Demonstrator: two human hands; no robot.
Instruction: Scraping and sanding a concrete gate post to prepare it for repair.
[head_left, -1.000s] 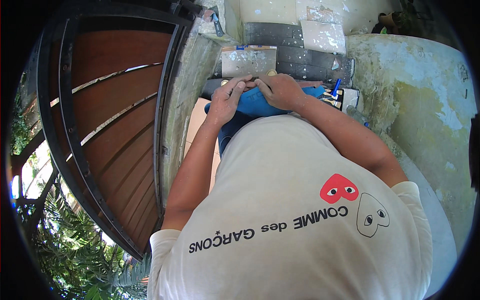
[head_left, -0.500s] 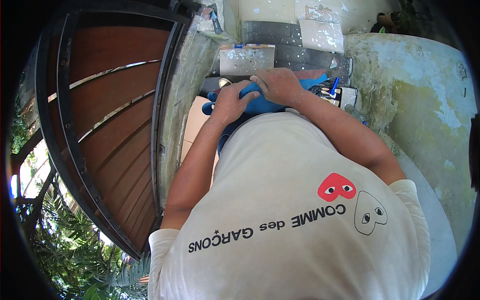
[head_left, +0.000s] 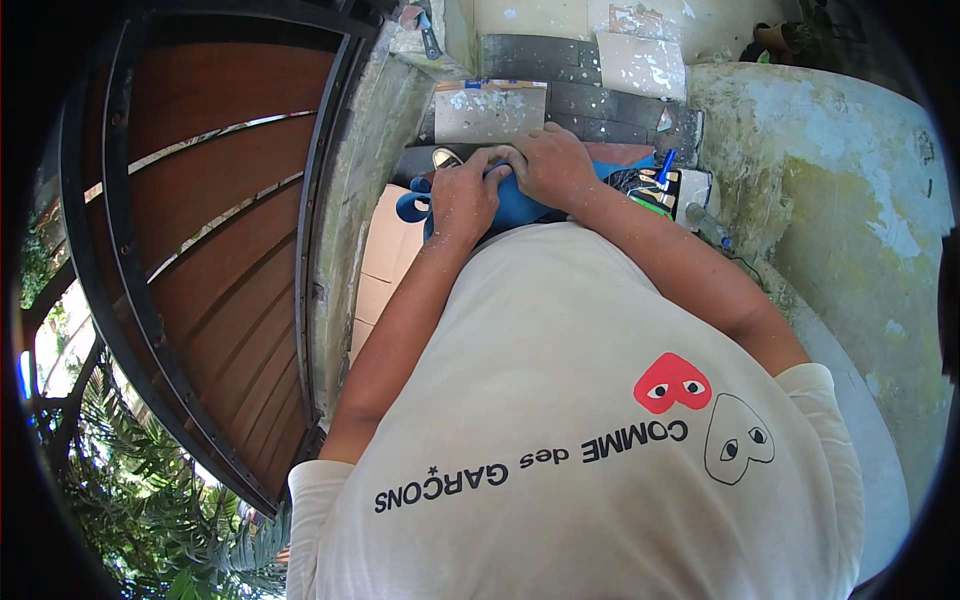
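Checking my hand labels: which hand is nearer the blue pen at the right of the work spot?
Right. The right hand rests on the blue cloth just left of the blue pen; the left hand lies farther left.

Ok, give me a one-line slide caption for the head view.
Left hand and right hand grip a blue plastic object beside a paint-spattered tile and a wooden gate.

A brown wooden gate (head_left: pixel 200 230) with horizontal slats in a black metal frame fills the left side, standing against a weathered concrete post (head_left: pixel 360 180). Green palm leaves (head_left: pixel 150 500) show at the lower left in bright daylight. To the right rises a stained, mossy plastered wall (head_left: pixel 830 190). Dark paint-spattered tiles (head_left: pixel 590 95) cover the ground at the top, with pale paving (head_left: pixel 385 250) beside the post.
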